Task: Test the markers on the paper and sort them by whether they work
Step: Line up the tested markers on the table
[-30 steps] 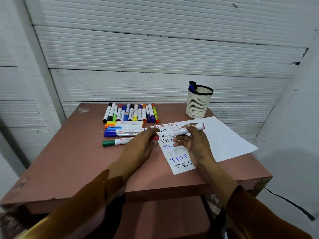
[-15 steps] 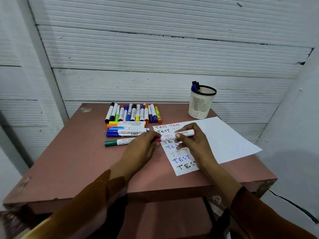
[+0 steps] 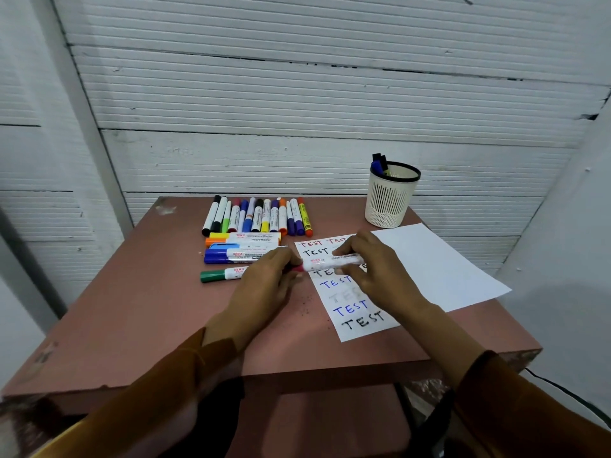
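**Red marker held crosswise between two hands over the test sheet**

A green marker [image 3: 220, 275] lies alone at the left of the table [image 3: 132, 309], with a stack of capped markers [image 3: 244, 247] and a row of thinner markers [image 3: 258, 216] behind it. The left hand [image 3: 264, 289] pinches the red cap end of the red marker [image 3: 332, 261], whose long axis runs left to right just above the paper [image 3: 429, 269]. The right hand [image 3: 373, 269] curls its fingers round the white barrel. Both hands meet on it; the cap looks ready to seat or part. A mesh pen cup [image 3: 390, 200] stands behind at right, well clear.
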`<state>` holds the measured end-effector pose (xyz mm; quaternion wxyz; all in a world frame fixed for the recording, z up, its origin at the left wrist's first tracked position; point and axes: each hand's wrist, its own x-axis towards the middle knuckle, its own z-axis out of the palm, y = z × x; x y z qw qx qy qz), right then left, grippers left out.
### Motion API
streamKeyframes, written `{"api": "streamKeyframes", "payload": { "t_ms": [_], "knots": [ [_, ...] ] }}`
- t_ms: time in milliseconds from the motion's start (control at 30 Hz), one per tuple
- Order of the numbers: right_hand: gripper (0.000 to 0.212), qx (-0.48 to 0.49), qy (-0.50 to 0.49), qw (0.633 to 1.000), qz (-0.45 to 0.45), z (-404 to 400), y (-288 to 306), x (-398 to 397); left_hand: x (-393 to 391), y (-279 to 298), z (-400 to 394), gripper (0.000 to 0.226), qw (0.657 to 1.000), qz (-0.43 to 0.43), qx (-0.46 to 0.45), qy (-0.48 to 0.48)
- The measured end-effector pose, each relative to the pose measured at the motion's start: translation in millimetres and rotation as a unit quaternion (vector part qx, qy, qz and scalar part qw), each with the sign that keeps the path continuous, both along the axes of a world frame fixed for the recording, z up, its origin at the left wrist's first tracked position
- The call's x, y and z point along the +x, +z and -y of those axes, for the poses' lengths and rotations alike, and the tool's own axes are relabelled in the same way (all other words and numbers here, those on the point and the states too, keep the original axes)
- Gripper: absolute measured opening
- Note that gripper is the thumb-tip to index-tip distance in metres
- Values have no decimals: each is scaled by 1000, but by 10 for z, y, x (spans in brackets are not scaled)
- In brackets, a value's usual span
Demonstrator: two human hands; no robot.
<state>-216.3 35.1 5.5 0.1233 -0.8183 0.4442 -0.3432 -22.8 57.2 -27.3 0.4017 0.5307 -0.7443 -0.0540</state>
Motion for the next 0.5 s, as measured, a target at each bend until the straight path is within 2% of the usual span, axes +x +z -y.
{"api": "streamKeyframes", "payload": {
  "t_ms": [233, 367, 500],
  "knots": [
    [12, 33, -3, 999, 4, -4, 62, 51, -5, -9, 1, 12, 1000, 4, 0, 10],
    [18, 79, -18, 997, 2, 20, 147, 98, -10, 3, -3, 14, 1000, 7, -2, 21],
    [15, 143, 2, 990, 10, 3, 162, 106, -53, 18, -41, 26, 994, 92, -45, 35]
  ]
}}
